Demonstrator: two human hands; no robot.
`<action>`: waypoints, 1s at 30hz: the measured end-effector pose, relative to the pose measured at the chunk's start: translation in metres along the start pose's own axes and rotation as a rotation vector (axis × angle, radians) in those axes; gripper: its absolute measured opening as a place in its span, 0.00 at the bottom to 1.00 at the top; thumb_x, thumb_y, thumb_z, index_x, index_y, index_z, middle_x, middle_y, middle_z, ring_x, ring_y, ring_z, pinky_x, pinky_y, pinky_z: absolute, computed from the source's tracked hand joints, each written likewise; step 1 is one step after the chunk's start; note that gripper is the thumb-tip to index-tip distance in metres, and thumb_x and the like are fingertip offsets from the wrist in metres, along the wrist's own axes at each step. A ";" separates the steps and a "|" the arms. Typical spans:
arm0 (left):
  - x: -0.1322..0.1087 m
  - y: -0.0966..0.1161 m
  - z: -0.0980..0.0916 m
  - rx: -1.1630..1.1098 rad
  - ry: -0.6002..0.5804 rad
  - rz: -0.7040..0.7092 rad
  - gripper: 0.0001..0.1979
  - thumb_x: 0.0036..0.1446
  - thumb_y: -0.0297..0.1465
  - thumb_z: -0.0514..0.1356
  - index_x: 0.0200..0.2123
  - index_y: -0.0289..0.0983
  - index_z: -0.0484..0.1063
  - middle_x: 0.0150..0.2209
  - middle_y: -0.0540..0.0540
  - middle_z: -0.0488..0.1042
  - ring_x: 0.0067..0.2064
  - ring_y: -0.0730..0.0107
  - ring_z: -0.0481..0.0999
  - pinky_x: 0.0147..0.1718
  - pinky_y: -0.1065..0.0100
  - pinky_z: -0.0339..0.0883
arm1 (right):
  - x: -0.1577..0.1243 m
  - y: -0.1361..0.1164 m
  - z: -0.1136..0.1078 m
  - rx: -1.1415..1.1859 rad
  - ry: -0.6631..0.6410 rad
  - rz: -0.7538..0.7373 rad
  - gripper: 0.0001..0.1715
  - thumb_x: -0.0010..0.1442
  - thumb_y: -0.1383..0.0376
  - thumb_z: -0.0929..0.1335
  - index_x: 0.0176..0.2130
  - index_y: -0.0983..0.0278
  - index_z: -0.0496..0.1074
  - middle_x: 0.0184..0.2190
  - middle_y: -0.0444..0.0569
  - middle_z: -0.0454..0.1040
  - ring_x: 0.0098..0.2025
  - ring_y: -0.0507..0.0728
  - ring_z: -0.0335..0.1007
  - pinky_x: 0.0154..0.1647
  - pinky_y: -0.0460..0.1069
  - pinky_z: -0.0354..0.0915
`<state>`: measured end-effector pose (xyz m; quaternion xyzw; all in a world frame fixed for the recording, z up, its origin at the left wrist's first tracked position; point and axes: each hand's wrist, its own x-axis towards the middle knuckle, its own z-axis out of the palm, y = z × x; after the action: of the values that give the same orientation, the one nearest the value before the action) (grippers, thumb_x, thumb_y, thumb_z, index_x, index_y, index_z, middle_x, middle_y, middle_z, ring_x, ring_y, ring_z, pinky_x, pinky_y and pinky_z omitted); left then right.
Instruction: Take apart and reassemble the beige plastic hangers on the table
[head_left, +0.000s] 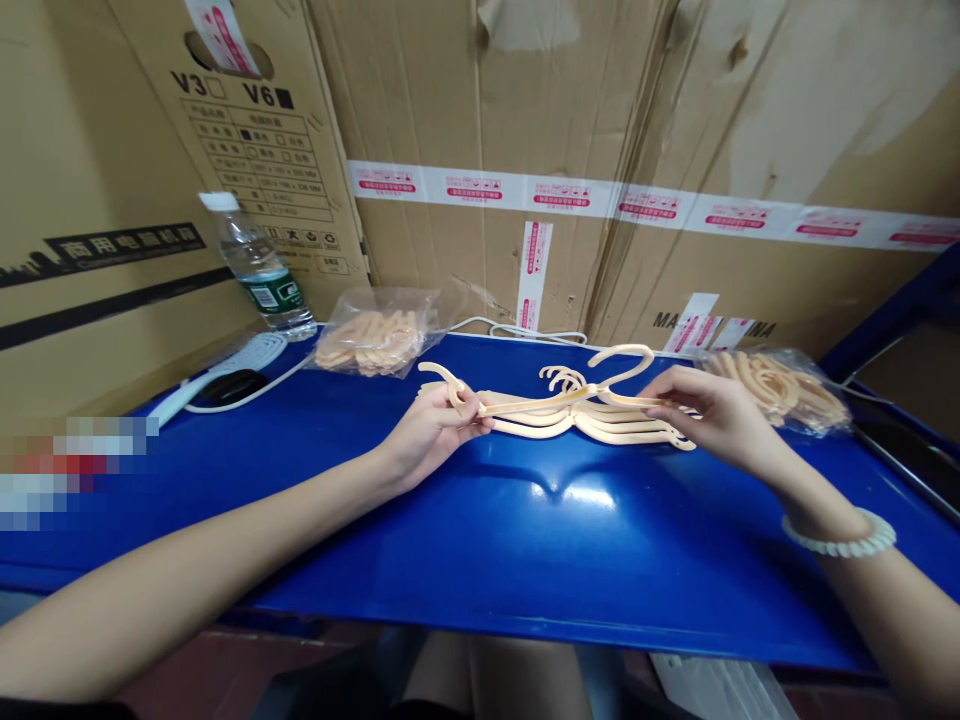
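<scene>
A bundle of several thin cream plastic hangers (570,408) lies stacked just above the blue table (480,540), hooks pointing up and away. My left hand (435,432) pinches the left ends of the bundle, fingers closed. My right hand (709,412) grips the right ends, fingers curled around them. A pale bead bracelet (844,540) circles my right wrist.
A clear bag of cream hangers (375,338) lies at the back left, another bag (787,385) at the right. A water bottle (259,265), a white cable (247,365) and a dark flat object (229,385) sit far left. Cardboard boxes (562,150) wall the back.
</scene>
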<state>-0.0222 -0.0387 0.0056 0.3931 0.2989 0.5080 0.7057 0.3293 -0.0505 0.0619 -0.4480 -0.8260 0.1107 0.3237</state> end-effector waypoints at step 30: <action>-0.004 0.002 0.006 0.049 0.079 0.065 0.08 0.44 0.19 0.68 0.23 0.32 0.72 0.26 0.47 0.77 0.30 0.70 0.78 0.35 0.68 0.72 | -0.001 -0.003 0.000 -0.007 -0.062 -0.057 0.09 0.64 0.59 0.71 0.39 0.62 0.77 0.37 0.51 0.78 0.38 0.60 0.76 0.38 0.53 0.71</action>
<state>-0.0194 -0.0432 0.0104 0.3993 0.3259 0.5385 0.6666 0.3281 -0.0529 0.0627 -0.4218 -0.8484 0.1124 0.2994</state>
